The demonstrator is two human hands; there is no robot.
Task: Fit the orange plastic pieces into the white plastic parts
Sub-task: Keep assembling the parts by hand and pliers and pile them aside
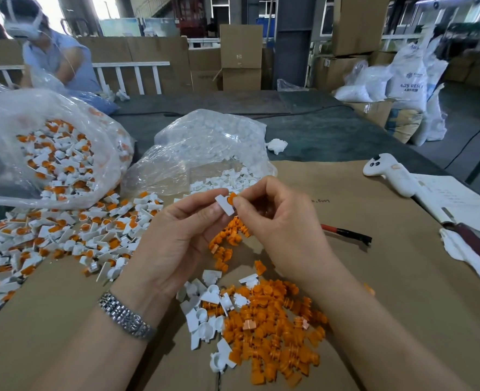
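My left hand [176, 238] pinches a small white plastic part [224, 205] above the table. My right hand [278, 221] pinches an orange plastic piece [232, 197] right against the top of that white part. Loose orange pieces [275, 334] lie in a heap below my hands, with a few white parts [205, 314] on its left. More orange pieces [227, 244] lie under my hands.
A pile of joined white-and-orange parts [63, 232] spreads at the left, below a clear bag [35, 153] of them. A bag of white parts [210, 153] lies behind my hands. A white controller [388, 173], a red-handled tool [346, 232] and papers [459, 201] lie right. Another person [49, 52] sits far left.
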